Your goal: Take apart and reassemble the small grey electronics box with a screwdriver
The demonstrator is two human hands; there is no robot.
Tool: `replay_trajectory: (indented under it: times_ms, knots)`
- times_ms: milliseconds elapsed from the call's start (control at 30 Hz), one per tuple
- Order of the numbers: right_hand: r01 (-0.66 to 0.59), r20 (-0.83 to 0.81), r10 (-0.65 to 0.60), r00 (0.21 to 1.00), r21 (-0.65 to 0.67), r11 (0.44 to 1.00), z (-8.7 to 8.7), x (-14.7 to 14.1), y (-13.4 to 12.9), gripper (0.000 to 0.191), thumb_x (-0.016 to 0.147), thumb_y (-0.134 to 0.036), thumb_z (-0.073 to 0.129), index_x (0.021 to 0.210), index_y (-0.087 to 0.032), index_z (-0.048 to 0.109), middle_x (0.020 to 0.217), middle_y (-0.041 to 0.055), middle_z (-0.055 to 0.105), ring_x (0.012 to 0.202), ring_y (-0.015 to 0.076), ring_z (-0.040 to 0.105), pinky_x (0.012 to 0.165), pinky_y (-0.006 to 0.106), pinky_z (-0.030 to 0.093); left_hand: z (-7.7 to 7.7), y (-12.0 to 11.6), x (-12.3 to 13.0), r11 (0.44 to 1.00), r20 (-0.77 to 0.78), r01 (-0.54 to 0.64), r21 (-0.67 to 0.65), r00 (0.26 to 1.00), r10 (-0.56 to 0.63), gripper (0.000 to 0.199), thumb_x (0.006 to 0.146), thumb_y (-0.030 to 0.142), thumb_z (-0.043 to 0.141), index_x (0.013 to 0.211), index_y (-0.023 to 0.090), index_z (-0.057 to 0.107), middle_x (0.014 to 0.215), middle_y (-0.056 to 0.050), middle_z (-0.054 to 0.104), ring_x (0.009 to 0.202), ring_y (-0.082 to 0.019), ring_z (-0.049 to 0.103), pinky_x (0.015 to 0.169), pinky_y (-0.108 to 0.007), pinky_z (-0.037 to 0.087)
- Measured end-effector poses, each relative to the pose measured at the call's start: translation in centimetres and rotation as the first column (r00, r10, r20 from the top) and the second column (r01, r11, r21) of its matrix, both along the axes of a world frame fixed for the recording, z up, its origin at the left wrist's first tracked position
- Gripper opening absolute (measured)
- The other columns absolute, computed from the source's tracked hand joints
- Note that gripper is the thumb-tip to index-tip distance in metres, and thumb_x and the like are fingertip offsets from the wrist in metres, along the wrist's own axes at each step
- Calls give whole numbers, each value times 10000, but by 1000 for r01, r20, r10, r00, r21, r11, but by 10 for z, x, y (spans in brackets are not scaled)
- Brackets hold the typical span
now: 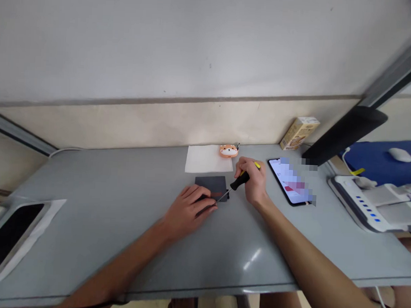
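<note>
My right hand (254, 179) is wrapped round the black and yellow handle of a screwdriver (240, 180). Its thin shaft slants down to the left, and the tip ends beside the fingers of my left hand (189, 208). Those fingers are bent over a small dark item at the near edge of a flat dark grey square (213, 182) on the desk. What exactly they grip is mostly hidden. White paper (205, 159) lies just behind the square, with an orange dog-faced case (228, 151) on its right corner.
A lit phone (289, 182) lies right of my right hand. Farther right are a white multi-port charging station (366, 204), a black cylinder (346, 133) and a drink carton (299, 133). A black-screened device (11, 236) rests at the far left. A wall (159, 124) bounds the back.
</note>
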State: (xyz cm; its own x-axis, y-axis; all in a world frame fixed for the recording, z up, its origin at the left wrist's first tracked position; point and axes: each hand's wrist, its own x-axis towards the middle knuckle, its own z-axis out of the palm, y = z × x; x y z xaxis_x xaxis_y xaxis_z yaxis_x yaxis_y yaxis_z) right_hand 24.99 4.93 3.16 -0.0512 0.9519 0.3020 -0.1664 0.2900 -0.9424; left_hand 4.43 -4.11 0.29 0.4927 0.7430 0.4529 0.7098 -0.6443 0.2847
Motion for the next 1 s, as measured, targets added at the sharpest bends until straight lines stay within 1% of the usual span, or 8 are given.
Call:
replay_trajectory:
  times_ms: [133,267,433,600,767,833,933,1000]
  knots:
    - [167,-103,-186,977,-168,972,-7,1,11,297,784,-312,489,508,-207,522,587,-2,435,597,141,395,545,290,294,1,29,-23,998,40,-52,-36,998,54,177,1027,238,563,1066,233,735,999,-43,687,959,-175,615,914,-339,475]
    - [267,-75,-317,945,-377,887,-9,4,18,248,737,-367,528,551,-203,522,647,-4,474,617,135,425,521,258,332,-5,79,-56,947,89,-295,-125,948,306,237,1015,346,569,1017,226,773,987,-56,715,980,-224,608,909,-386,495]
    - [299,-27,-331,943,-364,882,-5,5,17,245,722,-379,530,555,-200,525,618,-6,507,611,134,453,528,250,362,-10,108,-75,912,-20,-376,-162,925,378,259,982,401,596,999,230,790,1018,-60,721,1023,-252,599,958,-423,487]
    - [304,-19,-327,945,-323,896,-5,7,17,248,727,-370,536,546,-201,536,574,-12,491,565,128,425,500,253,327,-5,96,-78,938,-53,-308,-159,951,303,296,994,427,561,1096,234,761,1096,-67,721,1038,-243,615,1007,-441,471]
    - [320,4,-333,943,-291,902,-9,8,19,246,745,-364,531,555,-208,544,583,-8,505,566,137,441,501,262,343,-1,65,-76,948,71,-287,-135,952,298,301,1000,330,531,1230,224,692,1148,-85,692,1093,-240,598,1011,-438,478]
    - [338,24,-346,938,-280,898,-11,8,20,255,763,-369,529,565,-210,552,595,-8,511,569,140,446,498,263,346,0,46,-62,935,166,-307,-176,927,335,268,991,312,533,1188,228,696,1099,-71,690,1047,-219,612,948,-390,505]
    - [374,75,-367,927,-237,897,-11,8,21,276,804,-377,521,594,-210,583,619,-5,531,604,149,480,531,266,370,-1,18,-31,863,240,-346,-369,861,448,290,975,389,580,1214,249,663,1046,-41,679,806,-163,605,757,-320,529]
    - [381,99,-369,924,-188,905,-10,7,21,283,829,-368,516,617,-206,609,638,-4,549,635,153,502,577,271,395,-3,7,-14,843,194,-348,-410,870,454,475,894,420,704,1332,268,603,1144,-60,659,897,-187,624,843,-364,533]
